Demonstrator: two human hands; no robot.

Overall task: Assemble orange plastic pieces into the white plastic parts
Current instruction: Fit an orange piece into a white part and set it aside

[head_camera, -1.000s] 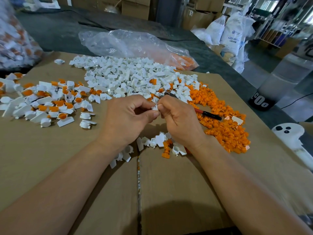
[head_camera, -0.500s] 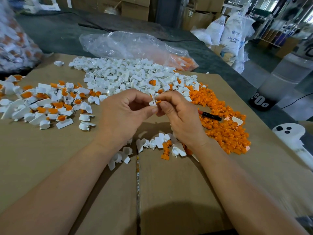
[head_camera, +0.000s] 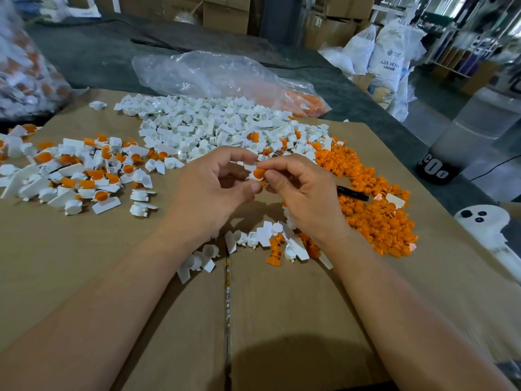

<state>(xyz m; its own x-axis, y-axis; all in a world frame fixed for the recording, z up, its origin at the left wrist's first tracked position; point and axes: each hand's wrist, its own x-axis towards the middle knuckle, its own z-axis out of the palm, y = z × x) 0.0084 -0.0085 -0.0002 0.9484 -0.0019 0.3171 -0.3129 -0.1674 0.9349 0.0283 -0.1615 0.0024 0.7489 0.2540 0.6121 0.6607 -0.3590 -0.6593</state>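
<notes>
Left hand point(head_camera: 214, 190) pinches white part point(head_camera: 250, 167), right hand point(head_camera: 304, 193) pinches orange piece point(head_camera: 258, 173) into it. Light, stiff I reckon; hold the rim.

Both bare arms reach forward and come close together, and the left hand point(head_camera: 214, 190) and the right hand point(head_camera: 307, 198) meet with fingers curled, each pinching with thumb and fingertips the same small white part point(head_camera: 249, 168) with an orange piece point(head_camera: 258, 173) in it.
</notes>
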